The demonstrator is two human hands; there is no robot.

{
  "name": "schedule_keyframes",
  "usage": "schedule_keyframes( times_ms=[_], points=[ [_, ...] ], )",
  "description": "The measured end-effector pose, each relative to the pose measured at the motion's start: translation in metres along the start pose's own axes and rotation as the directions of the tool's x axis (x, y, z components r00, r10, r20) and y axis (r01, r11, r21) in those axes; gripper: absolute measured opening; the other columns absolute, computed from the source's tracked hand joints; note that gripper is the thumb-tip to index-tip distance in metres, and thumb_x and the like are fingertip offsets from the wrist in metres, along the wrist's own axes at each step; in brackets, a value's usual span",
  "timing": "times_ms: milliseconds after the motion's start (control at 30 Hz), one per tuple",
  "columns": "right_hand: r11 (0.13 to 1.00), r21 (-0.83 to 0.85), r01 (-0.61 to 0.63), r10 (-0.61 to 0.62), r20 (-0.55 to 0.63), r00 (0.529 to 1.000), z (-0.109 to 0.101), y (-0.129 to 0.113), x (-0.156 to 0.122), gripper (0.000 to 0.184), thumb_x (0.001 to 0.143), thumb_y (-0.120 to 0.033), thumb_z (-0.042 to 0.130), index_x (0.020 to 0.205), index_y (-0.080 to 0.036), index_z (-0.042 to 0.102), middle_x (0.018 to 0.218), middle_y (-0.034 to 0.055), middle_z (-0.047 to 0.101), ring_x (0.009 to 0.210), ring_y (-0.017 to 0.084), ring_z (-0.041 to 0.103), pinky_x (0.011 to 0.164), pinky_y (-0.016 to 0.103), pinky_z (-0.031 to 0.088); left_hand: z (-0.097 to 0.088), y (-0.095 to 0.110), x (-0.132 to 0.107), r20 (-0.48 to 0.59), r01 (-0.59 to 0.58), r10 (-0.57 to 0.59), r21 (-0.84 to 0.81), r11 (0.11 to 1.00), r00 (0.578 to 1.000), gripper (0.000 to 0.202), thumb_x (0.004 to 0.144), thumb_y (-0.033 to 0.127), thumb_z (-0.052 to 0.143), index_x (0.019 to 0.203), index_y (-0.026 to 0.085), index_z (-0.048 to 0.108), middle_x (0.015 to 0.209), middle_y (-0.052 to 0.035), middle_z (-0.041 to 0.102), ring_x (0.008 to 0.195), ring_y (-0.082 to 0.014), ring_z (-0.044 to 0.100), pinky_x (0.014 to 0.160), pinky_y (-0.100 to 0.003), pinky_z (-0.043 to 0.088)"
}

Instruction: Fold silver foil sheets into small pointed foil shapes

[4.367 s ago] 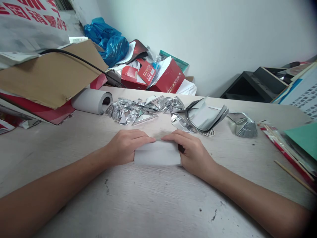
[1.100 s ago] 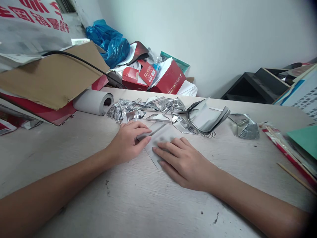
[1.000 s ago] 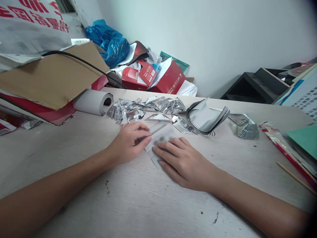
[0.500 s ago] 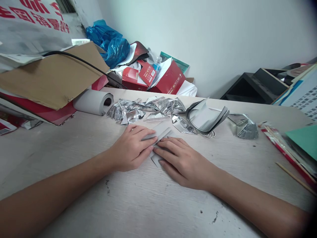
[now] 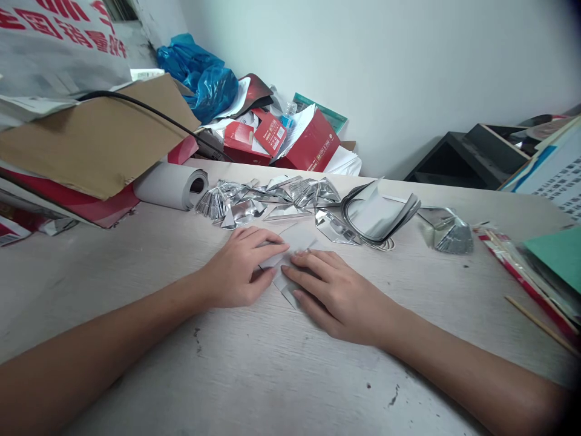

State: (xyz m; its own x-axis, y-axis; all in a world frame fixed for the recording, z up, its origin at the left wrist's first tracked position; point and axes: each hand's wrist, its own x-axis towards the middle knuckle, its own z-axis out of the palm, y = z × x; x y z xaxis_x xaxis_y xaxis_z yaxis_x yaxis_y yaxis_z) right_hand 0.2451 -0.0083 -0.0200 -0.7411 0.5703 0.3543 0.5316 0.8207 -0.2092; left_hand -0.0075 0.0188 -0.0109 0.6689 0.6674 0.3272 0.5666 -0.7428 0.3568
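Note:
A pale grey-white sheet of paper (image 5: 299, 237) with creases lies on the table between my hands. My left hand (image 5: 238, 266) rests at its left side, with fingers curved and the thumb apart from the index finger; both tips touch the paper. My right hand (image 5: 333, 290) lies over the right part, fingers stretched out and pressing it down. Just beyond the sheet are several folded silver foil paper pieces (image 5: 245, 212). A curled stack of silver-edged sheets (image 5: 376, 215) stands behind my right hand.
At the left, a paper roll (image 5: 166, 186) lies beside a stack with brown cardboard (image 5: 104, 142). Red boxes (image 5: 311, 145) and a blue plastic bag (image 5: 200, 75) are by the wall. A folded foil bundle (image 5: 449, 230), a thin wooden stick (image 5: 540, 324) and a green folder (image 5: 556, 257) are at right.
The narrow raised fold on the paper now lies flatter, with more of the surface showing. My left thumb and index finger have spread apart; the right hand has barely moved.

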Motion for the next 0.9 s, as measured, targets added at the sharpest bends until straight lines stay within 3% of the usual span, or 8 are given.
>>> schedule_keyframes(
  times_ms=[200,367,633,767,900],
  points=[
    [1.0,-0.002,0.004,-0.004,-0.003,1.0,-0.0011,-0.0011,-0.0002,0.04,0.1,-0.035,0.051,0.135,-0.018,0.061,0.132,0.0096,0.063,0.123,0.022,0.06,0.105,0.043,0.055,0.0004,-0.0022,0.0006,-0.046,0.053,-0.055,-0.044,0.998,0.997,0.047,0.093,0.017,0.06,0.139,0.02,0.062,0.145,-0.013,0.053,0.137,-0.0262,0.052,0.116,-0.049,0.043],
    [1.0,0.01,-0.014,0.014,0.014,1.0,-0.0002,-0.0009,0.0004,0.04,0.099,-0.04,0.052,0.133,-0.02,0.062,0.133,0.0088,0.062,0.122,0.022,0.06,0.106,0.044,0.054,-0.0002,-0.004,0.0026,-0.05,0.108,-0.115,-0.125,0.986,0.992,0.048,0.092,0.016,0.062,0.14,0.02,0.061,0.141,-0.0107,0.056,0.134,-0.0232,0.055,0.116,-0.046,0.046],
    [1.0,0.016,-0.014,0.014,-0.012,1.0,-0.0007,-0.0009,-0.0014,0.042,0.098,-0.038,0.054,0.135,-0.019,0.061,0.134,0.0109,0.058,0.122,0.021,0.056,0.107,0.043,0.053,0.0013,-0.0028,0.0024,-0.063,0.099,-0.103,-0.061,0.993,0.993,0.045,0.093,0.023,0.065,0.138,0.02,0.062,0.134,-0.0109,0.06,0.13,-0.0245,0.057,0.112,-0.048,0.046],
    [0.998,0.038,-0.043,0.043,0.006,0.999,-0.0029,-0.003,-0.001,0.04,0.098,-0.037,0.054,0.133,-0.02,0.061,0.12,0.0115,0.057,0.107,0.018,0.053,0.096,0.038,0.054,0.0028,-0.003,0.0024,-0.061,0.098,-0.099,-0.017,0.995,0.993,0.042,0.093,0.019,0.063,0.135,0.022,0.063,0.134,-0.0092,0.061,0.129,-0.0239,0.058,0.11,-0.047,0.044],
    [0.999,0.021,-0.049,0.048,0.046,0.998,-0.0042,-0.0045,-0.0003,0.032,0.099,-0.037,0.05,0.119,-0.019,0.066,0.105,0.0094,0.056,0.095,0.016,0.047,0.089,0.037,0.051,0.0038,-0.004,0.0036,-0.114,0.201,-0.201,-0.006,0.979,0.973,0.034,0.096,0.019,0.059,0.129,0.023,0.067,0.128,-0.0065,0.064,0.123,-0.0224,0.061,0.11,-0.048,0.043]
  ],
)
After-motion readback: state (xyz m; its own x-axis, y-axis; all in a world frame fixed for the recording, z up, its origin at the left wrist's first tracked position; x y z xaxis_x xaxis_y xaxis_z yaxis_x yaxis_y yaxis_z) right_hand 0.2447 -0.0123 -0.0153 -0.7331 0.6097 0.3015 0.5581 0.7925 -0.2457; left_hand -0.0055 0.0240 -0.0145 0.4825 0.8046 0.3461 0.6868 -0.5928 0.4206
